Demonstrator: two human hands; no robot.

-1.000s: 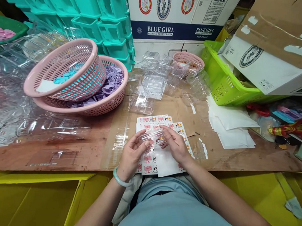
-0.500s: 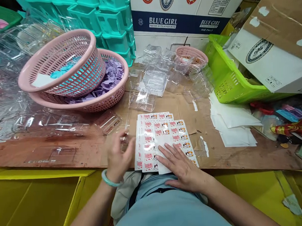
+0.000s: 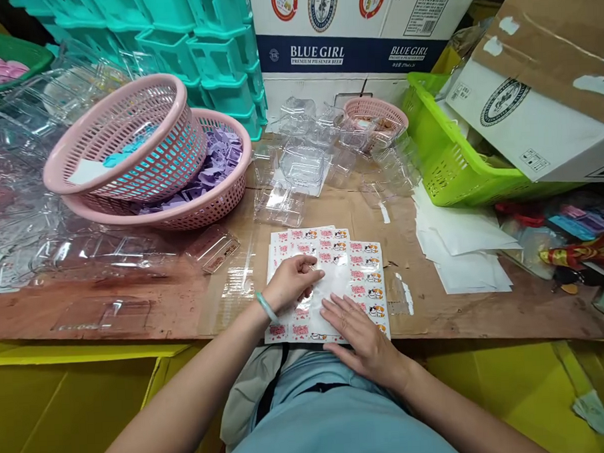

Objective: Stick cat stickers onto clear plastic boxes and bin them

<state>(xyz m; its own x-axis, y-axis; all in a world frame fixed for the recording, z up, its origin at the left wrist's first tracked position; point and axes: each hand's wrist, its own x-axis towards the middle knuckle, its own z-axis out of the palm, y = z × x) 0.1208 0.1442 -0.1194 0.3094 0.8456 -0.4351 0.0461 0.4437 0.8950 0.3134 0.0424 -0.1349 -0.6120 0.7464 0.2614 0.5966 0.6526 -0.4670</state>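
Observation:
A stack of sticker sheets (image 3: 356,264) printed with small cat pictures lies at the near edge of the wooden table (image 3: 135,307). My right hand (image 3: 354,328) lies flat on the sheets' lower part, fingers stretched out. My left hand (image 3: 294,280) rests on the sheets' left side, fingers curled in a pinch at one sticker; whether anything is lifted I cannot make out. A small clear plastic case with a sticker (image 3: 215,249) lies to the left of the sheets, apart from both hands.
Two nested pink baskets (image 3: 128,150) hold blue and purple pieces at the left. Clear plastic boxes (image 3: 304,166) are piled at the middle back. A green crate (image 3: 450,173), white backing papers (image 3: 463,253) and cardboard boxes (image 3: 541,89) stand at the right. Teal bins (image 3: 214,50) are stacked behind.
The clear case that both hands held now lies on the table at the left. My right hand went flat onto the sheets, and my left hand came back to pinch at a sticker.

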